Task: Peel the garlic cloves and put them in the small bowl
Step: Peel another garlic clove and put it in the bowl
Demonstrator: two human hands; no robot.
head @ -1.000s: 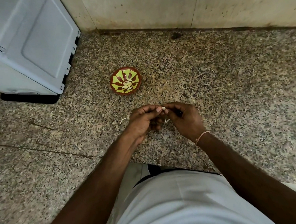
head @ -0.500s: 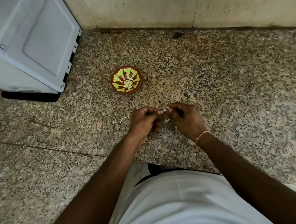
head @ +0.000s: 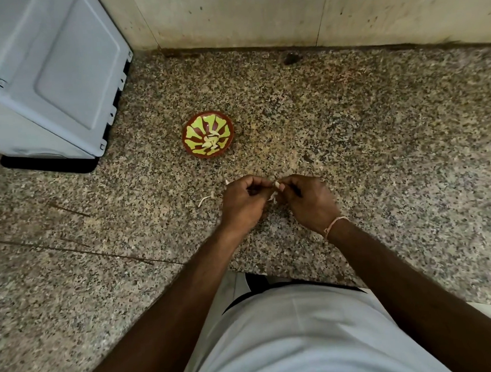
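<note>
Garlic clove (head: 276,184): only a pale sliver shows, pinched between the fingertips of both hands above the counter; its shape and how much skin is left cannot be made out. A wisp of skin (head: 273,197) hangs just below it, partly hidden by the fingers.

Left hand (head: 244,202): fingers curled, thumb and forefinger gripping the clove from the left. Right hand (head: 307,200): fingers curled likewise, gripping the clove from the right; a thin band (head: 335,224) circles its wrist. Palms face away, so anything held inside is hidden.

Small bowl (head: 208,134): red-brown with yellow-green pattern, standing on the counter beyond the hands, well apart from them. Pale peeled cloves (head: 210,141) lie in its middle; number unclear.

A curl of peel (head: 206,199) lies on the counter just left of the left hand.

Counter (head: 381,147): speckled granite, meeting a stained pale wall (head: 255,10) at the back. A white appliance (head: 42,78) stands at far left, cut off by the frame edge; what it is cannot be told. Thin dark sticks (head: 68,209) lie left of the hands
</note>
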